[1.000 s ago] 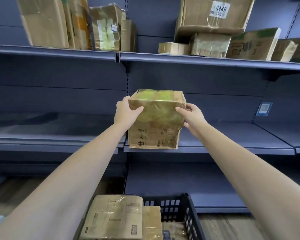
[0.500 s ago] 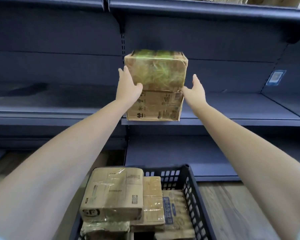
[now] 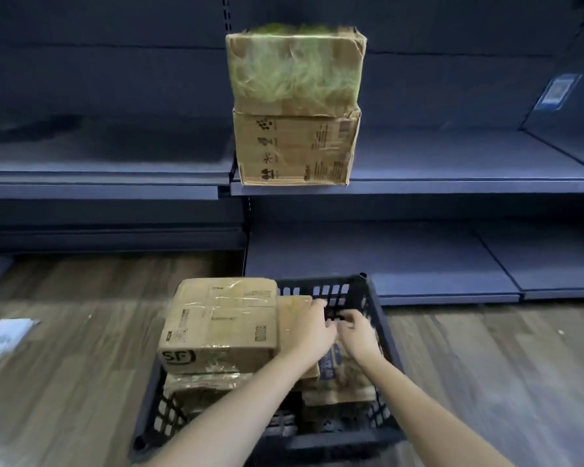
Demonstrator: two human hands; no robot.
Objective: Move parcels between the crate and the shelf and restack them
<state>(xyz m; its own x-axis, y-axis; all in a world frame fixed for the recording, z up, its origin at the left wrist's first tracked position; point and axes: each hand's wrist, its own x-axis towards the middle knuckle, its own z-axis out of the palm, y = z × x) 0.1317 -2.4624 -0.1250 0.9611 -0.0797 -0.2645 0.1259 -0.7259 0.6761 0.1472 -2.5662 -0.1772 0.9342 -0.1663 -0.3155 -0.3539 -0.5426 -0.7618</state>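
Dark blue metal shelving (image 3: 418,183), wood-plank floor (image 3: 64,365), seemingly dim light

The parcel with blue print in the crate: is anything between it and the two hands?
Nothing visible. Both the left hand and right hand are right above the parcel, inside the crate.

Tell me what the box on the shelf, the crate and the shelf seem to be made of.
Box: brown corrugated cardboard, judging by its creased edges and printed handling marks; glossy tape or film with greenish streaks wraps its upper half.
Crate: dark, likely moulded plastic, with a regular grid of slots.
Shelf: looks like painted sheet metal, matte blue-grey, thin flat edge, slotted upright behind.
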